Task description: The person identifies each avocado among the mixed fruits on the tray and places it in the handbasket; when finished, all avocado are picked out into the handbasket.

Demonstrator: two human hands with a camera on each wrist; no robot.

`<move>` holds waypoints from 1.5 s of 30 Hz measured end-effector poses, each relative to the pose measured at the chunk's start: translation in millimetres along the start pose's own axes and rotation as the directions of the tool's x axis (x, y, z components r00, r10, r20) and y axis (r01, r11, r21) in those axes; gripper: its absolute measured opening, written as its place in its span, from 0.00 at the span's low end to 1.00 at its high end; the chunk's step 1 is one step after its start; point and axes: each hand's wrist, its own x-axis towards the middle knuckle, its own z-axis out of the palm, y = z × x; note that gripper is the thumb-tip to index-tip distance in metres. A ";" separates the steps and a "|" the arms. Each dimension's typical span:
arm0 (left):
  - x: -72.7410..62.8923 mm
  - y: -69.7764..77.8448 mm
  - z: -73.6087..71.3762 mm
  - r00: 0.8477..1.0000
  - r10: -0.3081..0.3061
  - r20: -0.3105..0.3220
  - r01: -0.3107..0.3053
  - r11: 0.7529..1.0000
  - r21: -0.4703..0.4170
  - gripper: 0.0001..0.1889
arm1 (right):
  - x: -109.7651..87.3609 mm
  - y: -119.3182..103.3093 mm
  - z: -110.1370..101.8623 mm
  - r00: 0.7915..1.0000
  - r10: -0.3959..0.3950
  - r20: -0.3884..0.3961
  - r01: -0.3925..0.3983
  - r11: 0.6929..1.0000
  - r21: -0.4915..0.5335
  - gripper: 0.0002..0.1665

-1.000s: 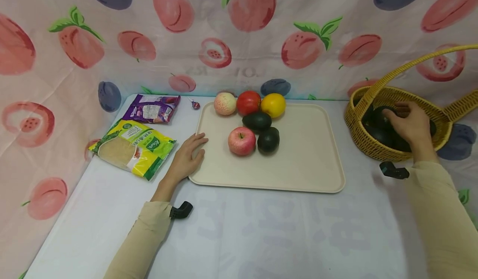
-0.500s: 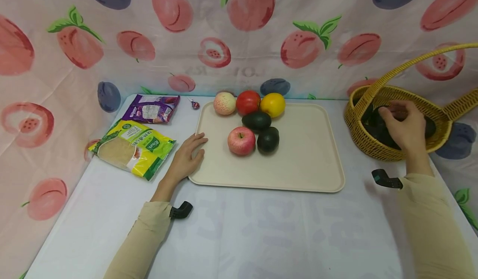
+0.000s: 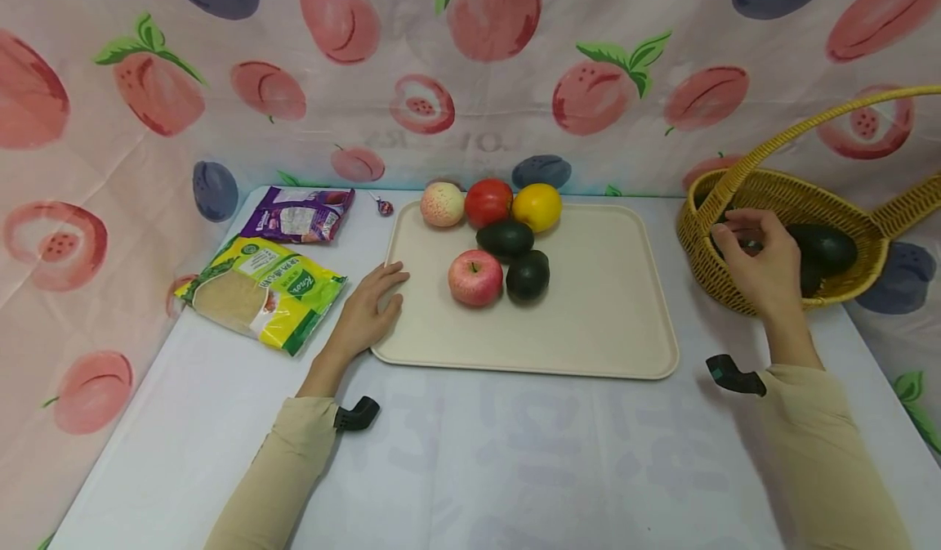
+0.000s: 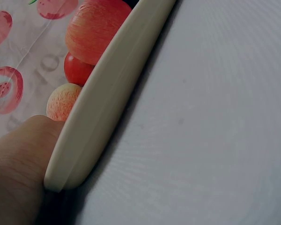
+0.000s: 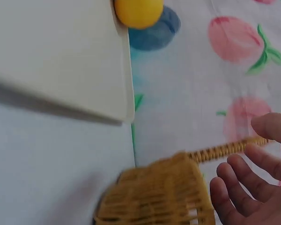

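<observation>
Head view: 2 hands. L hand (image 3: 367, 309) lies w/ fingers extended and relaxed on left edge of tray (image 3: 588, 288), gripping nothing. R hand (image 3: 764, 260) is over left part of basket (image 3: 709, 276), fingers bent; can't tell if they touch the contents. In basket: at least 2 dark avocados (image 3: 827, 248), exact no. hidden by hand; clearest lies just right of hand.

On tray, 6 fruits: 1 pale speckled peach (image 3: 443, 204), 1 red tomato (image 3: 488, 203), 1 yellow lemon (image 3: 537, 207), 1 pink-red apple (image 3: 475, 278), 2 dark green avos, upper (image 3: 505, 239) & lower (image 3: 528, 276).

Left of tray, 2 pkts: yellow-green pkt (image 3: 260, 292), label "Knorr" + Chinese chars; purple pkt (image 3: 300, 215), text too small to read. 1 wrapped lollipop (image 3: 385, 207) nr tray corner. Backdrop (image 3: 515, 117) has faint mirrored letters, partly legible.

L wrist view: part of L hand against tray edge; apple, tomato & peach beyond rim.

R wrist view: R hand open, 5 digits loosely bent, beside basket handle (image 5: 220, 152); basket blurred below; 1 tray corner, lemon at top.
</observation>
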 end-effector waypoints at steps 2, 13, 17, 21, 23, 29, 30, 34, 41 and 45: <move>0.0 -0.1 -0.2 1.000 0.001 0.000 -0.001 1.000 0.001 0.20 | -3.3 -4.9 5.7 0.999 -0.029 0.021 0.029 1.000 -0.004 0.24; 0.9 0.0 -0.8 1.000 -0.009 0.012 0.009 1.000 -0.001 0.20 | -17.3 -25.1 42.6 0.968 -0.171 0.182 0.162 0.985 0.063 0.24; 1.7 -1.3 0.0 1.000 -0.005 0.012 0.005 1.000 0.006 0.20 | -23.7 -38.1 54.3 0.934 -0.250 0.253 0.219 0.965 0.145 0.22; 2.3 -1.2 -0.2 1.000 -0.006 0.014 0.006 1.000 0.010 0.20 | -25.9 -43.1 68.3 0.873 -0.326 0.363 0.279 0.944 0.175 0.24; 2.6 -0.1 -0.8 1.000 -0.005 0.014 0.005 1.000 0.011 0.20 | -25.1 -41.5 76.9 0.833 -0.359 0.421 0.309 0.933 0.183 0.25; 2.0 0.2 -1.4 1.000 -0.008 0.014 0.008 1.000 0.009 0.20 | -28.8 -46.9 98.6 0.734 -0.432 0.524 0.375 0.901 0.218 0.27; 1.8 -0.1 -1.3 1.000 -0.009 0.014 0.009 1.000 0.009 0.20 | -30.0 -49.1 101.7 0.719 -0.445 0.535 0.384 0.895 0.228 0.28; 1.4 -0.4 -1.3 1.000 -0.008 0.010 0.008 1.000 0.008 0.20 | -34.3 -58.3 113.6 0.664 -0.483 0.571 0.413 0.873 0.259 0.31; 1.3 -0.2 -1.2 1.000 0.000 0.007 0.000 1.000 -0.006 0.20 | -39.0 -72.1 130.8 0.600 -0.548 0.583 0.528 0.818 0.227 0.37; 1.2 0.6 -1.2 1.000 0.000 0.010 0.000 1.000 -0.005 0.20 | -41.5 -76.7 136.1 0.574 -0.538 0.618 0.542 0.815 0.206 0.42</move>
